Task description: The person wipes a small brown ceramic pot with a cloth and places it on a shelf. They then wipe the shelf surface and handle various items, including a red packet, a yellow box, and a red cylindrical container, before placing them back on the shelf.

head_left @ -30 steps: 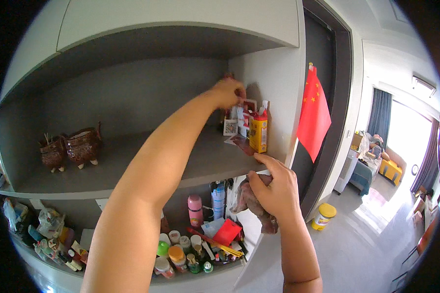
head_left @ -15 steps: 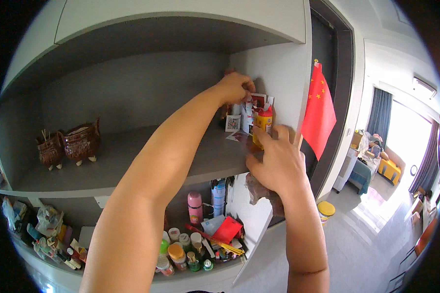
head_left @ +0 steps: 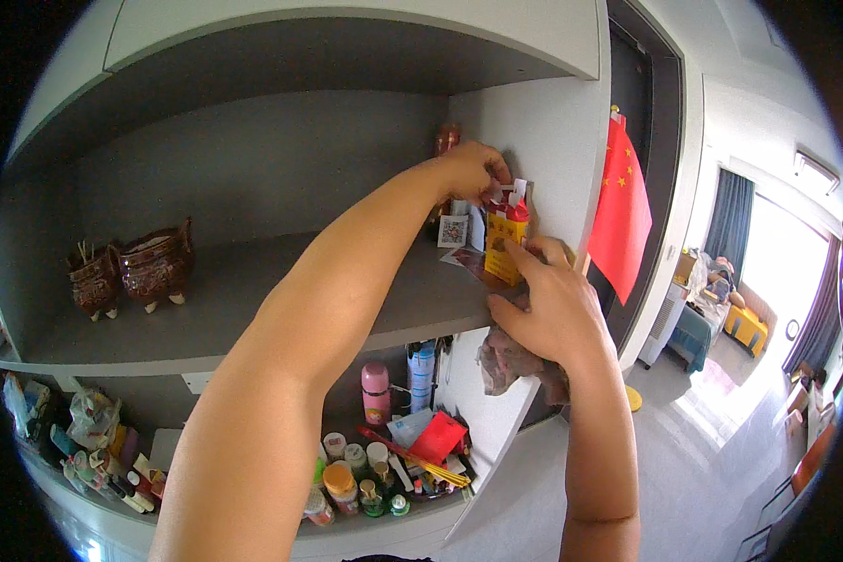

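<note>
A yellow box with a red top (head_left: 507, 241) stands on the right end of the grey shelf (head_left: 253, 286), against the side wall. My left hand (head_left: 478, 174) reaches over to its top with curled fingers; what they pinch there is hard to make out. My right hand (head_left: 560, 304) is at the front of the box, its index finger touching the yellow face. A crumpled greyish-brown cloth (head_left: 508, 363) hangs from under that hand. Left of the box are a white card with a square code (head_left: 452, 231) and a flat picture card. Behind my left hand stands a reddish-brown object (head_left: 447, 139).
Two brown pots (head_left: 155, 265) stand on the shelf's left. On the lower shelf are several jars (head_left: 341, 484), a pink flask (head_left: 375, 393), a blue bottle (head_left: 421, 377) and a red packet (head_left: 437, 437). A red flag (head_left: 620, 211) hangs beside the dark doorway.
My left hand has come down and right, closer to the box's top. The yellow box now shows more of its front face. My right hand has shifted slightly right and down with the cloth.
</note>
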Tool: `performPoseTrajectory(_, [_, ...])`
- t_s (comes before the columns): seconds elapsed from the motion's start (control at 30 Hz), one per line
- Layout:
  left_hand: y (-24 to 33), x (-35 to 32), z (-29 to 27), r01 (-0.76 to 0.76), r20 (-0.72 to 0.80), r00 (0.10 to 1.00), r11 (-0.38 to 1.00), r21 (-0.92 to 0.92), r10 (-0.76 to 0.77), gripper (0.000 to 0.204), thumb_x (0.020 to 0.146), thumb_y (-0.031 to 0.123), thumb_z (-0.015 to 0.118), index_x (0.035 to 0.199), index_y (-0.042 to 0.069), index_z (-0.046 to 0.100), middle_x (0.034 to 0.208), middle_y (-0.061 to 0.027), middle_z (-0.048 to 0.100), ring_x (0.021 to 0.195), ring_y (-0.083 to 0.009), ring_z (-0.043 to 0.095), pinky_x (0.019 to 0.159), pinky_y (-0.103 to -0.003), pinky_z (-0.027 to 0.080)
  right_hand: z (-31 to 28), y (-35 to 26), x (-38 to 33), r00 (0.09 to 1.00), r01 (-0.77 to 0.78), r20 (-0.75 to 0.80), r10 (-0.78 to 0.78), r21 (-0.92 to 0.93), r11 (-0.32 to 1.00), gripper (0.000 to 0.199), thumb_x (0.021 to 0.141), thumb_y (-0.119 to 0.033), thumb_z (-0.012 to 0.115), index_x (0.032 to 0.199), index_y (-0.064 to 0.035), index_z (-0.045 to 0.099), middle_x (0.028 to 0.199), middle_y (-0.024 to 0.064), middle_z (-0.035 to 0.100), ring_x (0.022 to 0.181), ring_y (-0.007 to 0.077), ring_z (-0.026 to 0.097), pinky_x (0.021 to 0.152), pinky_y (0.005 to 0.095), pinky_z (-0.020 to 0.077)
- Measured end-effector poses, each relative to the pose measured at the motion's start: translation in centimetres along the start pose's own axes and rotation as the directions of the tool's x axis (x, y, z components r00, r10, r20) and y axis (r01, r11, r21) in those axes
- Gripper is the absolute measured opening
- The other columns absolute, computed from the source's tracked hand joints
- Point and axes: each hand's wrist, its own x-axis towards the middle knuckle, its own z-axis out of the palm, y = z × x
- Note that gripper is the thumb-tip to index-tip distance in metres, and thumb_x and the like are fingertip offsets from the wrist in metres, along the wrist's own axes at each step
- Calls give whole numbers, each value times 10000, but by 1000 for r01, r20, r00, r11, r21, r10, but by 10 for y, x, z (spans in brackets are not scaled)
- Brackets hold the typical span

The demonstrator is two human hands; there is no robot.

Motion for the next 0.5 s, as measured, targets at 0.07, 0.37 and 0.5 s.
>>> performPoseTrajectory(0.07, [0,1,2,22,24,999,1000,-8,-21,173,842,-17,611,998,22,674,946,-92,669,822,-176,646,689,-308,572,2,-7,5,999,-18,28,19,-31,999,637,756,-372,662,1295,-53,544,1221,202,543,1089,389,571,911,490,485])
performPoseTrajectory(0.37, [3,-7,0,80,3,997,996,-47,-80,261,856,-60,516,1034,26,686,1023,-86,664,878,-194,638,730,-315,560,5,-13,18,986,-58,142,89,-208,976,693,795,-436,622,1329,-16,489,1153,234,590,1022,378,637,1003,482,396])
performPoseTrajectory(0.5, [7,-12,4,123,-2,992,978,-170,-125,280,860,-60,494,1059,26,671,1041,-81,656,889,-186,629,717,-320,547,0,-14,18,969,-44,229,88,-191,981,657,824,-444,611,1346,-65,487,1144,225,608,1018,388,638,936,446,466])
